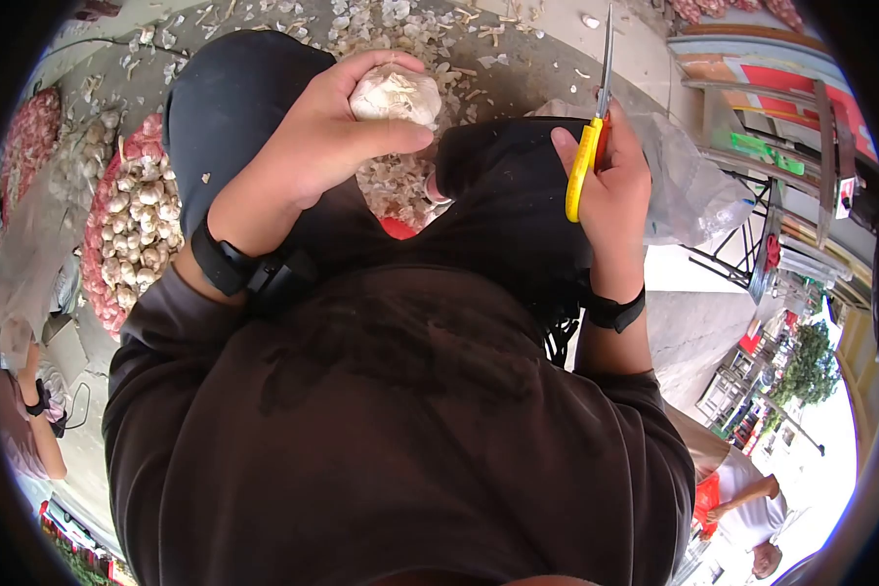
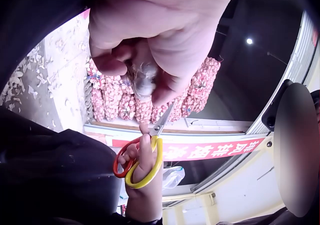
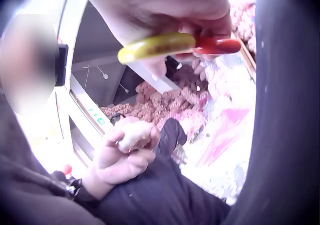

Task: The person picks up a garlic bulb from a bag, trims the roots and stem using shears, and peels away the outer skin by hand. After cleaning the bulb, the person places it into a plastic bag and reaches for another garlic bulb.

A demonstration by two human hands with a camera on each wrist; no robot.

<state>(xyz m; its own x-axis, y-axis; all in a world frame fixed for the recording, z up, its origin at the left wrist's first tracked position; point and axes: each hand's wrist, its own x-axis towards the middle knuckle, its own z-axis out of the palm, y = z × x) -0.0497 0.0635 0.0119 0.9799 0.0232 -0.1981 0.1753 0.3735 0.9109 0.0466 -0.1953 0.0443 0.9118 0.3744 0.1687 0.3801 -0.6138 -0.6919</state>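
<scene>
In the head view my left hand holds a whole white garlic bulb over the gap between my knees, fingers and thumb around its sides. My right hand grips scissors with one yellow and one red handle, their blades pointing away from me. A space separates the blades from the bulb in that view. The left wrist view shows the scissors' yellow loop around part of the right hand, below the bulb. From the right wrist, the bulb sits in the left fingers.
Garlic skins and stem bits litter the floor ahead. An opened pink mesh sack of garlic bulbs stands at my left. A clear plastic bag lies beyond my right hand. Other people are at both lower edges.
</scene>
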